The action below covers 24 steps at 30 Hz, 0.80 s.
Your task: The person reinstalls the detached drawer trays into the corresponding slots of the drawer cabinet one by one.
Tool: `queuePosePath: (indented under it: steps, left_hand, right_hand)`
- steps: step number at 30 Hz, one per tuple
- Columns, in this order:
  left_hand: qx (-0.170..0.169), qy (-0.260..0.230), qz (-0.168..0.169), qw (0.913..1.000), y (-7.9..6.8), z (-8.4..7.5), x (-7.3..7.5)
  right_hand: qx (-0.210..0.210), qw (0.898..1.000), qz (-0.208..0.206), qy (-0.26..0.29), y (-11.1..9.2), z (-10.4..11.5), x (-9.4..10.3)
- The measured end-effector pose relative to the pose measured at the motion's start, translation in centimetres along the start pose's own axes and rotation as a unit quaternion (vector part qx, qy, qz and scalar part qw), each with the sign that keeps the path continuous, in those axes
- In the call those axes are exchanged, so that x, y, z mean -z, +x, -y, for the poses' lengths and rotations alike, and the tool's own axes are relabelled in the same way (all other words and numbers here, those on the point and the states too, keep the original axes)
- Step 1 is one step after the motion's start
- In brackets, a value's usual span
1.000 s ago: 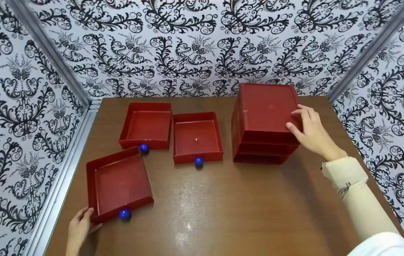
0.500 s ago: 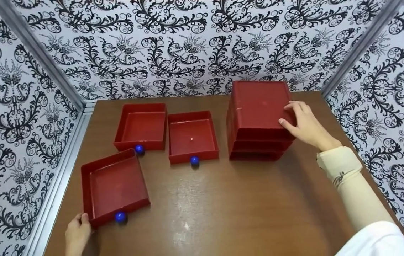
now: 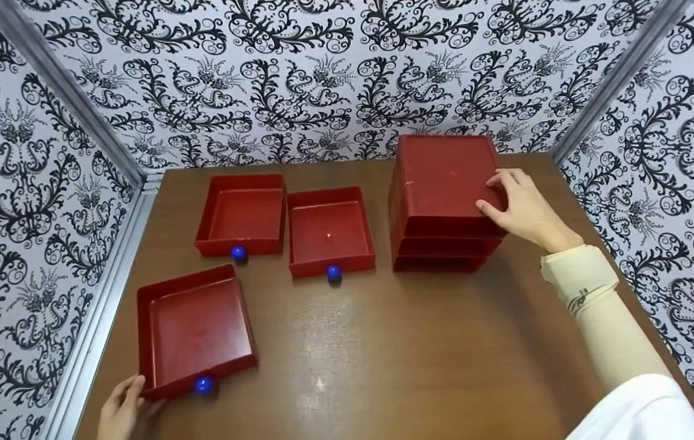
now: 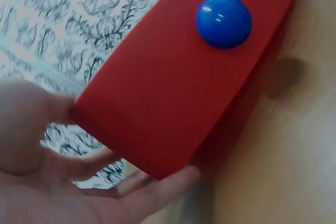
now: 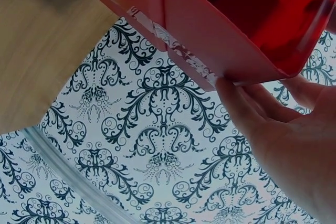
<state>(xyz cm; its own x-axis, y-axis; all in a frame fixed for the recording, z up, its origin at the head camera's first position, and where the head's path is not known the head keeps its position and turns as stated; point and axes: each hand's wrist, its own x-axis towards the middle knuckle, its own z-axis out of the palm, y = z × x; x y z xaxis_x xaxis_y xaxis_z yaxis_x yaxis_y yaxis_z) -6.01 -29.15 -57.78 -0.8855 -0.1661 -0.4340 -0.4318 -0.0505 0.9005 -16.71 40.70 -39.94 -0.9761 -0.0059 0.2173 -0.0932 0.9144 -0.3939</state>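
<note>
On one table (image 3: 395, 348), left fingers (image 4: 160, 193) grip one of three drawers (image 3: 200, 336), right fingers (image 5: 237, 106) one cabinet (image 3: 447, 177).

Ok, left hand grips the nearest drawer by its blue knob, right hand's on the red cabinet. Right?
Not the knob: the left hand grips the nearest drawer at its corner, blue knob untouched, per the left wrist view. The right hand is on the red cabinet, yes.

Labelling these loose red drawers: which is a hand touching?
The front-left drawer: the left hand holds its corner. The back-left drawer and back-right drawer are untouched.
</note>
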Motion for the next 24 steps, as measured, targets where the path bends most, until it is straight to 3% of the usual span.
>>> queuePosePath:
  steps: [1,3,5,8,10,14,21,24]
  left_hand:
    - [0.007,-0.069,0.008,0.9976,0.1,0.7,0.2]
    - [0.012,-0.172,0.021,0.9847,0.3,1.7,0.4]
    - [0.015,-0.231,0.031,0.9723,0.2,2.2,0.4]
    - [0.014,-0.282,0.039,0.9585,-0.3,2.3,0.2]
    - [0.010,-0.300,0.051,0.9525,-0.7,2.2,0.1]
    - [0.011,-0.309,0.062,0.9491,-1.5,1.5,-0.3]
    - [0.079,-0.304,0.054,0.9478,-2.5,0.4,-0.6]
    - [0.093,-0.296,0.058,0.9488,-2.7,0.2,-0.7]
  right_hand:
    - [-0.001,1.000,0.001,0.000,0.0,0.0,0.0]
    - [-0.002,1.000,0.004,0.002,0.1,0.0,0.1]
    - [-0.003,1.000,0.006,0.004,0.1,0.1,0.1]
    - [-0.004,1.000,0.009,0.006,0.0,0.1,0.1]
    - [-0.003,1.000,0.008,0.007,0.0,0.0,0.1]
    - [0.000,1.000,0.003,0.010,-0.1,-0.2,0.1]
    - [0.000,1.000,0.002,0.015,-0.1,-0.2,0.0]
    - [-0.001,1.000,0.000,0.018,-0.1,-0.1,0.0]
